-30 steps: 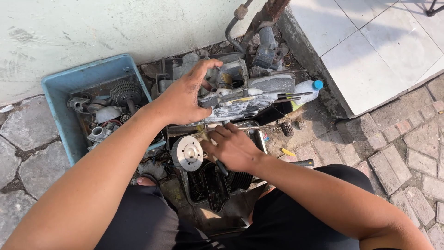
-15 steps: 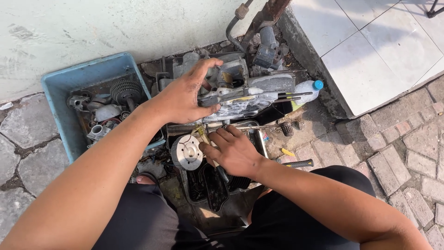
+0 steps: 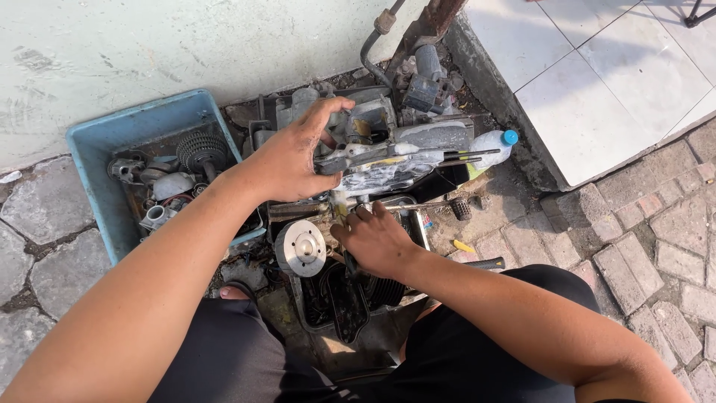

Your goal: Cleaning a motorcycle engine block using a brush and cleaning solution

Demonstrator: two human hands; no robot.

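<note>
At the centre of the frame the engine casing (image 3: 388, 149), a grey metal block wet with soapy foam, looks heavy, rigid and slippery, so its upper edge seems the surest hold; the left hand (image 3: 287, 160) grips there with fingers curled over it, while the right hand (image 3: 377, 239) below has its fingers closed around a dark-handled tool (tip hidden). At the left, the blue plastic tub (image 3: 93, 153) holds a gear, cylinders and small metal parts, and a black tray (image 3: 335, 306) lies below.
</note>
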